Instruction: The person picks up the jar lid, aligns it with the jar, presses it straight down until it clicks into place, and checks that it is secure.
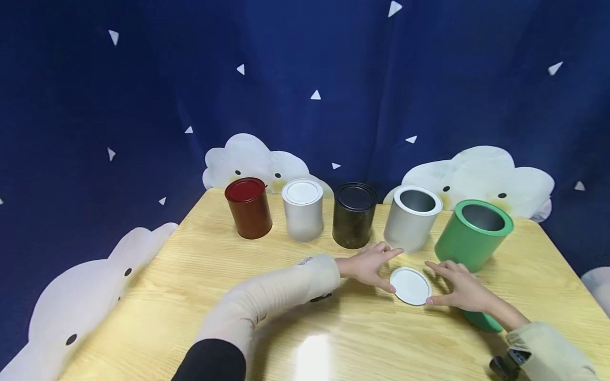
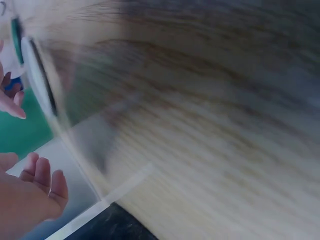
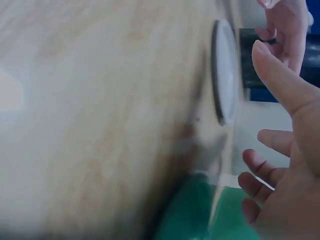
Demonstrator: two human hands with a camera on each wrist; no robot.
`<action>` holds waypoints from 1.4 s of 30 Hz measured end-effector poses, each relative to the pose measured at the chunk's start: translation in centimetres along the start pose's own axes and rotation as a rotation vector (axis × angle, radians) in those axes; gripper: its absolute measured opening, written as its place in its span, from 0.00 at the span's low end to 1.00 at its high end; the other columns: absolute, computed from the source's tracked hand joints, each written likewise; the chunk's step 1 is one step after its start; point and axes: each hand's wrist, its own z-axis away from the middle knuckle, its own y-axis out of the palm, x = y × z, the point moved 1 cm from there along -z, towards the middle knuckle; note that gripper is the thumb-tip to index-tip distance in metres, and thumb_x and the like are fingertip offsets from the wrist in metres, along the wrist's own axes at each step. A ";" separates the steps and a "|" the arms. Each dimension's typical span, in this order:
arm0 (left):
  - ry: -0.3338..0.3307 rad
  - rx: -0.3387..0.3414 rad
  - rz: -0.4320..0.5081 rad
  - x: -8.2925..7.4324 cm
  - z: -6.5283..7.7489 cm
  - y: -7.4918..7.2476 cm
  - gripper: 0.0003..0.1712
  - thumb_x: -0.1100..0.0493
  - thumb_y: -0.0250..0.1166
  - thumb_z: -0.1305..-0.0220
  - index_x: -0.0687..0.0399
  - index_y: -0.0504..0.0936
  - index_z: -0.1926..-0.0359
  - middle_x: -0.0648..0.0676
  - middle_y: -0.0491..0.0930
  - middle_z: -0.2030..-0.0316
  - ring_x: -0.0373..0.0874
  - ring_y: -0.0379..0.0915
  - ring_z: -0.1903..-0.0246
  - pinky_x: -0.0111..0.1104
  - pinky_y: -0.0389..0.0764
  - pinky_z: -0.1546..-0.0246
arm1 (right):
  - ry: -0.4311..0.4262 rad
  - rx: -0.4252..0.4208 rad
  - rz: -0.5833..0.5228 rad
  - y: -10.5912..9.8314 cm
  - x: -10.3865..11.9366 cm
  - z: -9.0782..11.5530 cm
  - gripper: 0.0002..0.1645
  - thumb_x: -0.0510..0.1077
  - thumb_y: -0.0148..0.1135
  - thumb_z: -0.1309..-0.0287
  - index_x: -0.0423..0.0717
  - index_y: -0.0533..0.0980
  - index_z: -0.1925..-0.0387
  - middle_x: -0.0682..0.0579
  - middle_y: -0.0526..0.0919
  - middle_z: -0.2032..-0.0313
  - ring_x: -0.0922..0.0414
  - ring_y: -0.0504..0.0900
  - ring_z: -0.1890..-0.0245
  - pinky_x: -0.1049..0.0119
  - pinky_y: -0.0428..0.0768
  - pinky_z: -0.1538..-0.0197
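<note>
A round white lid (image 1: 411,286) shows flat side up between the two hands, close over the wooden table. On its left is my left hand (image 1: 368,264), fingers spread, the thumb tip right at the rim. From the right reaches my right hand (image 1: 461,287), thumb and forefinger apart, thumb tip close to the lid's edge. Both palms look bare in the wrist views, where the white lid (image 3: 226,72) appears nearly edge-on. Behind the hands stand a lidless white can (image 1: 405,227) and a lidless green can (image 1: 464,241). Partly hidden under my right wrist lies a green lid (image 1: 483,320).
Farther left along the back of the table (image 1: 190,296) stand a dark red can (image 1: 252,214), another white can (image 1: 305,217) and a black can (image 1: 353,222), each with its lid on. A dark blue curtain (image 1: 286,32) with clouds hangs behind.
</note>
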 end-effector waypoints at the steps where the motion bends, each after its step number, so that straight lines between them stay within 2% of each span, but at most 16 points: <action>1: 0.000 0.028 -0.014 -0.3 -0.7 0.4 0.56 0.35 0.66 0.54 0.48 0.50 0.30 0.48 0.63 0.53 0.37 0.57 0.59 0.23 0.59 0.64 | 0.006 0.005 -0.002 0.1 -0.3 0.5 0.51 0.59 0.74 0.68 0.32 0.69 0.45 0.44 0.72 0.60 0.55 0.63 0.66 0.63 0.61 0.69; 7: -0.034 0.190 0.000 -2.1 -4.3 2.1 0.59 0.32 0.65 0.56 0.38 0.43 0.29 0.44 0.60 0.50 0.33 0.54 0.58 0.24 0.57 0.64 | 0.065 0.025 -0.027 0.7 -1.5 3.6 0.54 0.57 0.76 0.70 0.30 0.67 0.44 0.42 0.72 0.58 0.54 0.60 0.67 0.65 0.57 0.70; 11: -0.080 0.232 -0.022 -2.7 -5.2 2.8 0.59 0.31 0.66 0.59 0.33 0.44 0.30 0.41 0.60 0.50 0.33 0.54 0.60 0.26 0.56 0.65 | 0.060 0.005 -0.004 1.1 -1.8 4.1 0.55 0.57 0.76 0.72 0.30 0.67 0.44 0.43 0.71 0.58 0.53 0.61 0.66 0.64 0.57 0.70; 20: -0.099 0.262 -0.116 -3.6 -5.2 3.0 0.50 0.32 0.67 0.59 0.32 0.58 0.34 0.39 0.60 0.50 0.34 0.53 0.57 0.28 0.54 0.65 | 0.066 0.003 -0.015 1.4 -1.4 3.7 0.50 0.56 0.76 0.72 0.32 0.70 0.47 0.49 0.69 0.61 0.54 0.61 0.66 0.63 0.56 0.70; 26: -0.098 0.249 -0.148 -4.2 -5.1 2.8 0.46 0.32 0.66 0.57 0.32 0.61 0.35 0.39 0.61 0.50 0.34 0.53 0.58 0.30 0.54 0.65 | 0.081 -0.022 -0.012 1.3 -1.3 3.4 0.49 0.57 0.76 0.73 0.31 0.72 0.48 0.50 0.69 0.63 0.55 0.60 0.68 0.64 0.55 0.71; 31: -0.086 0.247 -0.175 -4.5 -5.3 2.4 0.44 0.31 0.65 0.58 0.33 0.63 0.37 0.39 0.62 0.50 0.34 0.54 0.57 0.30 0.55 0.65 | 0.049 -0.052 0.018 1.1 -1.6 3.4 0.49 0.57 0.77 0.75 0.31 0.73 0.50 0.49 0.71 0.64 0.56 0.62 0.68 0.64 0.57 0.71; 36: -0.081 0.262 -0.173 -4.5 -5.4 2.4 0.45 0.31 0.64 0.57 0.33 0.62 0.37 0.40 0.62 0.48 0.35 0.54 0.57 0.29 0.56 0.65 | 0.015 -0.065 0.007 1.0 -1.8 3.5 0.48 0.57 0.76 0.74 0.31 0.74 0.51 0.50 0.72 0.63 0.57 0.63 0.67 0.66 0.58 0.70; 42: -0.046 0.246 -0.117 -4.4 -5.6 2.4 0.46 0.32 0.65 0.56 0.36 0.61 0.36 0.40 0.64 0.50 0.34 0.56 0.57 0.27 0.57 0.65 | 0.003 -0.077 -0.051 0.8 -1.8 3.8 0.47 0.55 0.77 0.72 0.31 0.73 0.50 0.52 0.72 0.63 0.58 0.60 0.68 0.68 0.58 0.70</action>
